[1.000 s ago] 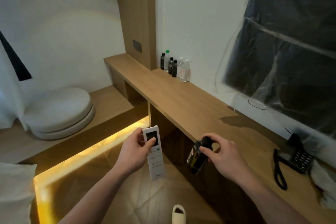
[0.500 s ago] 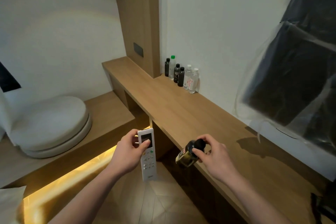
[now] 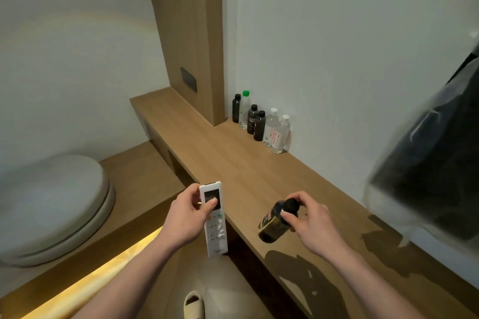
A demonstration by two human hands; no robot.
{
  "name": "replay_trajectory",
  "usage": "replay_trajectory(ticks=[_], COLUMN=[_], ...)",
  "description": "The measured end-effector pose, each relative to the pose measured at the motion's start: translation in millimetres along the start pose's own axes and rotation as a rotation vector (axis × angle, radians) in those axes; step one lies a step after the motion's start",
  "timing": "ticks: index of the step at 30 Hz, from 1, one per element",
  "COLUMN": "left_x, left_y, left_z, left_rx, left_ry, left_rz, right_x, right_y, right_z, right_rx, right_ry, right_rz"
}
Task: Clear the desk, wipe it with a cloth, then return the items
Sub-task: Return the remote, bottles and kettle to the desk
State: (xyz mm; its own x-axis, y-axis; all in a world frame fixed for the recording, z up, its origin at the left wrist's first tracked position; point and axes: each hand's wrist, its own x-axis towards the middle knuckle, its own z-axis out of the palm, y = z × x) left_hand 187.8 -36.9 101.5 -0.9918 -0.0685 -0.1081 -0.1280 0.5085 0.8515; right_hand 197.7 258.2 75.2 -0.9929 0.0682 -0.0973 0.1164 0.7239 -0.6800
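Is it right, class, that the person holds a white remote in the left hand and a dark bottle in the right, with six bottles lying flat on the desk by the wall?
Not quite. The head view shows the six bottles standing upright on the desk, not lying flat. The rest holds: the left hand holds the white remote, and the right hand holds the dark bottle.

Long matt light-brown wood-grain desk (image 3: pixel 248 176); smooth white plastic remote control (image 3: pixel 213 217); glossy dark bottle (image 3: pixel 274 223), possibly glass.

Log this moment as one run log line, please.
left hand: holds white remote | right hand: grips dark bottle by cap, tilted over desk | six bottles by wall
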Motion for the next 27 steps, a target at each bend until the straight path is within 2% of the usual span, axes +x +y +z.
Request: replay_trajectory(ticks=[7, 13, 20, 27], left_x=[124, 223, 290, 345], left_y=[-6, -2, 9, 18], left_z=[-13, -19, 1, 23], left_rx=[-0.052, -0.002, 0.009, 0.069], left_ry=[-0.101, -0.22, -0.304, -0.319], left_rz=[0.007, 0.051, 0.052, 0.034], right_x=[84, 144, 210, 290], right_y=[-12, -19, -11, 14], right_z=[18, 21, 9, 2], right_rx=[-0.022, -0.009, -0.047, -0.054], right_ry=[0.057, 0.165, 0.227, 0.255], right_rz=[0.111, 0.219, 0.327, 0.37])
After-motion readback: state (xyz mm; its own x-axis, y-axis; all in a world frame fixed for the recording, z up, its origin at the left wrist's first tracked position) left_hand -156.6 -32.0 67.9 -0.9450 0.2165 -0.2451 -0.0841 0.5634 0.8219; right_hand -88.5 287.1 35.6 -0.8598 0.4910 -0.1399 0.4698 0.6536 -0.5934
